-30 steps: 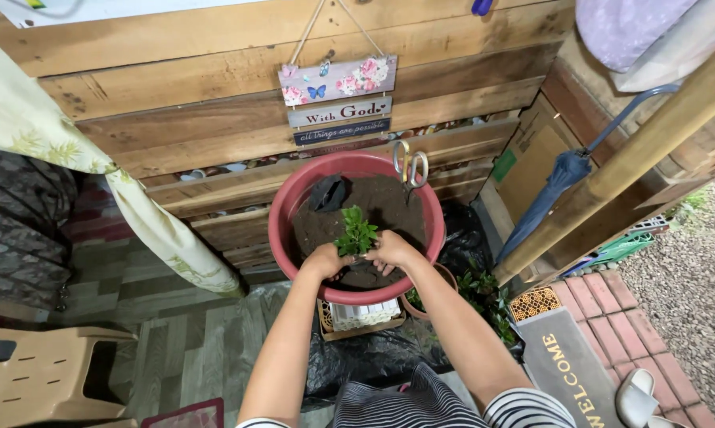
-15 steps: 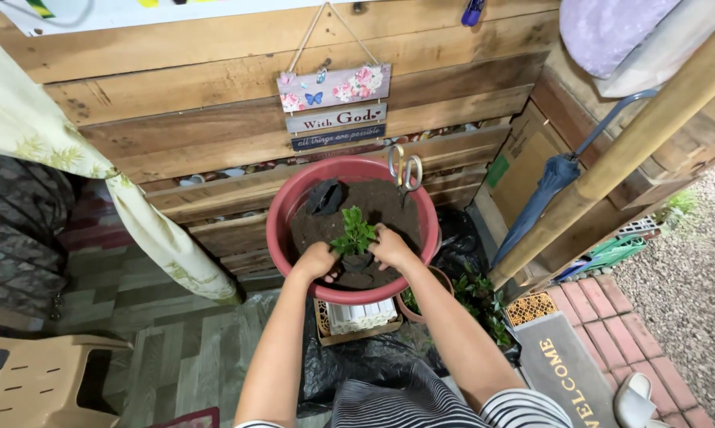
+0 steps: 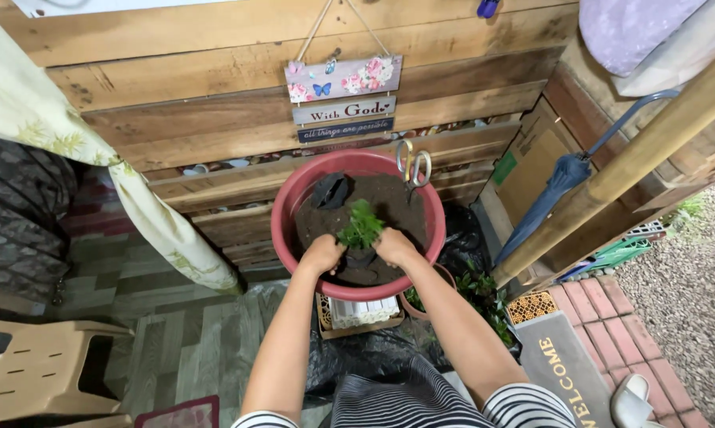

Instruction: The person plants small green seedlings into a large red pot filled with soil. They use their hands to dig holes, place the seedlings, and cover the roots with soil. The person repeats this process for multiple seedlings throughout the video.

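Two hands, left hand (image 3: 323,254) and right hand (image 3: 392,246), cupped close about the seedling (image 3: 361,225) in the red basin (image 3: 282,230) of soil; grip seemingly loose, fingers partly hidden. Scissors (image 3: 414,165) on rim beyond right hand. Best pressing soil evenly, stem upright.

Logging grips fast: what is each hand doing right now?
Left hand: curled in the soil beside the small green plant; grip cannot be told.
Right hand: the same, on the plant's other side.
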